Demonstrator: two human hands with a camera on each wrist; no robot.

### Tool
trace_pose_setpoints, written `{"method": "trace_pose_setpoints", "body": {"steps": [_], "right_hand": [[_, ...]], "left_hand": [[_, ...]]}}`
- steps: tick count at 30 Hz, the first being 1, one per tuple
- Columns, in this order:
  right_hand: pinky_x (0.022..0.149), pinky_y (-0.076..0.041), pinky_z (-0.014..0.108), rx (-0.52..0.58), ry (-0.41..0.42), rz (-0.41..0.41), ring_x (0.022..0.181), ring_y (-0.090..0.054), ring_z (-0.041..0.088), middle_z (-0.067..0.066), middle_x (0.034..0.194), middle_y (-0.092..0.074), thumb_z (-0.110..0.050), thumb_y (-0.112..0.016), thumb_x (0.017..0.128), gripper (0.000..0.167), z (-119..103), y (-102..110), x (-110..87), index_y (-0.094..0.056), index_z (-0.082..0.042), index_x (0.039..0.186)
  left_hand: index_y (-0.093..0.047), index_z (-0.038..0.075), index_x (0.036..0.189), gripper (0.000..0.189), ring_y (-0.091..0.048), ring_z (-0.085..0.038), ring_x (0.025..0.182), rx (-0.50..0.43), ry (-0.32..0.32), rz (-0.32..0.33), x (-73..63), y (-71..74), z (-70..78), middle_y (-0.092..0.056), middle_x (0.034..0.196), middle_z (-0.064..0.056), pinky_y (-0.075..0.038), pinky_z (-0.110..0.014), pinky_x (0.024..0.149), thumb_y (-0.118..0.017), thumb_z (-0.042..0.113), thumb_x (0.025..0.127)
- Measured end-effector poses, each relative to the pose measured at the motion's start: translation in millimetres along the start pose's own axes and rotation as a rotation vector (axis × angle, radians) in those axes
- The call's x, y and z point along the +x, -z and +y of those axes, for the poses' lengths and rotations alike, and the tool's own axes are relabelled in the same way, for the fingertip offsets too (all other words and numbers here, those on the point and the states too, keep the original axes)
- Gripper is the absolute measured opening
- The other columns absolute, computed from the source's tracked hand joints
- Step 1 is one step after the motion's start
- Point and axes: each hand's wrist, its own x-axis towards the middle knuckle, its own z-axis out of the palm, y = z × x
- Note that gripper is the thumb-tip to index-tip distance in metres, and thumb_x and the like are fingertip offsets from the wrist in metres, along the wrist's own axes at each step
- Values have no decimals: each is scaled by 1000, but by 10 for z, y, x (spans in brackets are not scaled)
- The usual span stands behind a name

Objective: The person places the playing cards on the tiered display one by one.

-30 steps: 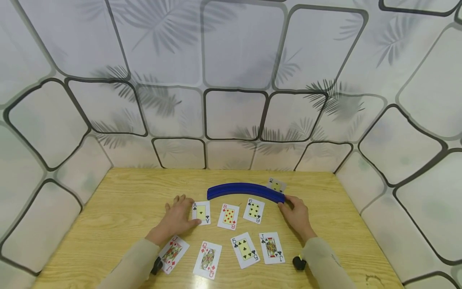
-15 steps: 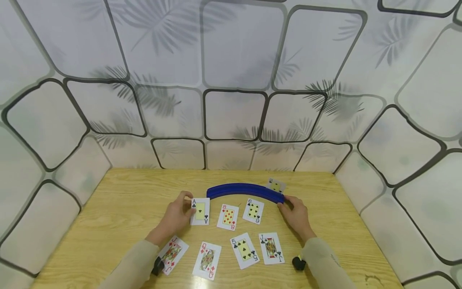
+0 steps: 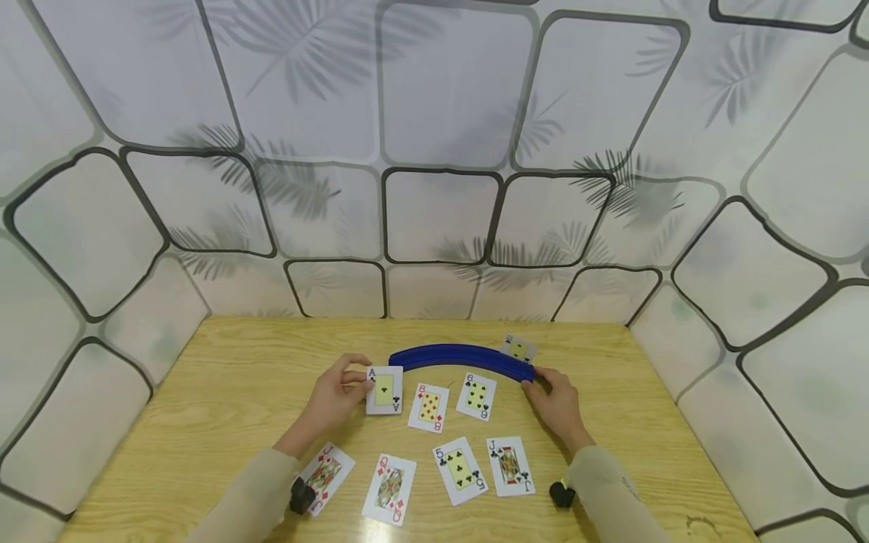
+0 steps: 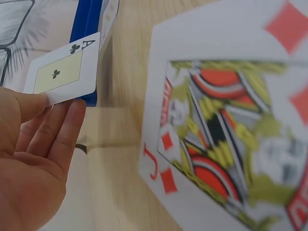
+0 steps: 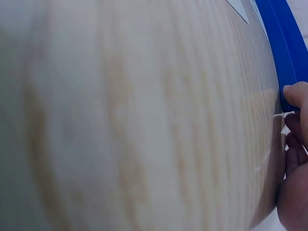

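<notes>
Between the thumb and fingers of my left hand [image 3: 331,396] is the ace of clubs [image 3: 384,391], face up and raised off the table near the left end of a blue curved card holder [image 3: 455,353]. The left wrist view shows the thumb on the face of the ace [image 4: 57,77] and fingers beneath it. My right hand [image 3: 560,403] pinches the holder's right end, thumb in front and fingers behind. A black two [image 3: 519,348] stands in the holder near that end; its suit is too small to tell.
Face up on the wooden table [image 3: 258,362] lie the eight of diamonds [image 3: 428,407], a black six [image 3: 477,396], jack of diamonds [image 3: 327,477], queen of diamonds [image 3: 390,489], five of clubs [image 3: 460,471] and jack of clubs [image 3: 511,466]. A patterned curtain [image 3: 441,219] surrounds the table.
My left hand has pinched the ace of clubs, lifted it from the table and moved it slightly right, towards the holder's left end. The right hand and holder have stayed put.
</notes>
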Motion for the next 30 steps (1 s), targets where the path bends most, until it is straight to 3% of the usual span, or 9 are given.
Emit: {"method": "trace_pose_setpoints", "body": {"steps": [7,16,20,30], "right_hand": [[118,-42,61,-2,-4,8,137,-54,47,29,142,-62,-20,-74,99,49,15,-12,13,-62,6,139],[115,-43,63,-11,20,40,134,-55,49,30,138,-64,-19,-75,98,47,6,-17,-7,-64,7,136],[115,-43,64,-3,17,38,134,-55,49,30,138,-64,-20,-75,98,48,0,-12,-6,-64,7,136],[117,-42,61,-15,-2,11,136,-54,47,29,140,-63,-22,-73,100,49,-9,3,-5,-62,6,139]], "left_hand": [[-68,-2,121,25,-78,-34,97,-27,-38,33,54,-157,76,-77,113,-25,-64,-25,76,-71,-5,96],[-75,-1,116,22,-76,-30,98,42,-128,94,155,-392,222,-79,105,-16,-63,-29,85,-76,1,95],[-75,-1,116,20,-77,-31,98,5,-137,82,188,-491,302,-79,105,-17,-64,-35,86,-75,1,95],[-74,-1,119,22,-76,-33,100,-47,-156,37,301,-736,446,-79,109,-19,-65,-34,86,-73,3,98]]}}
